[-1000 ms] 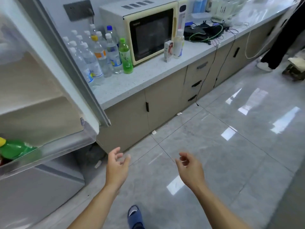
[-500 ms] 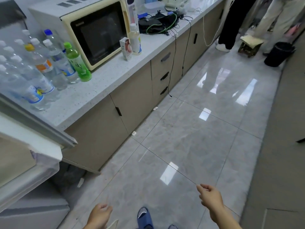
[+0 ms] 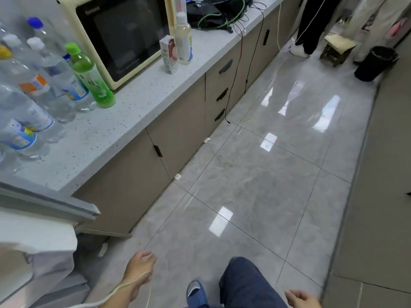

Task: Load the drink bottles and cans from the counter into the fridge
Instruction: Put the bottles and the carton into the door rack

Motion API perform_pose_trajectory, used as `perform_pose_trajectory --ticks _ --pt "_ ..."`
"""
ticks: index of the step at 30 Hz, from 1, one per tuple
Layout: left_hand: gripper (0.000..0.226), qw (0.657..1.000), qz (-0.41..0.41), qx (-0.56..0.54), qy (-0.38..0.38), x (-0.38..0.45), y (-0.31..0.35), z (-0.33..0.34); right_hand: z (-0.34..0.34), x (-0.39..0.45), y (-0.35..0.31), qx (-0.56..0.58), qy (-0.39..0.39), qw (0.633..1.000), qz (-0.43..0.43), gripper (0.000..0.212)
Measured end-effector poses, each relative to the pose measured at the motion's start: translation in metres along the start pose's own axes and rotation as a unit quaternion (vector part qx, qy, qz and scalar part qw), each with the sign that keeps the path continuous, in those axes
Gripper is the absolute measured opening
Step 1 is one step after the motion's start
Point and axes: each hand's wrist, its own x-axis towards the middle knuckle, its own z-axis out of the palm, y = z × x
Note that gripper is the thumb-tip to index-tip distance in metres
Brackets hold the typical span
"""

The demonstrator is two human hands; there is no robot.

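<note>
Several clear water bottles (image 3: 33, 94) stand grouped at the left end of the speckled counter (image 3: 124, 121). A green tea bottle (image 3: 90, 76) stands at the group's right edge, in front of the microwave (image 3: 120, 38). A pale drink bottle (image 3: 183, 38) and a small carton (image 3: 170, 54) stand right of the microwave. The open fridge door (image 3: 44, 205) fills the lower left. My left hand (image 3: 142, 267) hangs low over the floor, fingers loosely apart, empty. My right hand (image 3: 302, 298) shows at the bottom edge, also empty. Both hands are far from the bottles.
Cables and black devices (image 3: 220, 12) lie further along the counter. Two people's legs (image 3: 311, 23), a small stool (image 3: 338, 50) and a black bin (image 3: 375, 63) stand at the far end of the tiled floor. My knee and slipper (image 3: 195, 292) are below.
The view has swung right and moved closer to the counter. Both hands have dropped lower in the frame and stay empty. The fridge shelf with the green bottle is out of view.
</note>
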Motion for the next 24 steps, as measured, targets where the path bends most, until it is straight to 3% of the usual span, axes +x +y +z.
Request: perform_pose_trajectory --ticks 8,12,18,24 --pt "0.017 1.000 0.022 0.001 -0.009 0.053 0.103 0.041 -0.002 0.068 -0.077 -0.040 -0.046 0.998 0.021 0.034" --pt "0.019 0.999 0.006 0.034 0.028 0.061 0.129 0.052 0.001 0.105 -0.152 -0.064 -0.041 0.997 0.011 0.023" --pt "0.024 0.992 -0.025 0.052 0.108 0.075 0.174 0.072 0.025 0.181 -0.296 -0.098 -0.108 0.987 -0.062 0.012" --pt "0.024 0.995 -0.023 0.010 0.095 0.091 0.239 0.087 0.075 0.192 -0.420 -0.109 -0.164 0.970 -0.141 0.011"
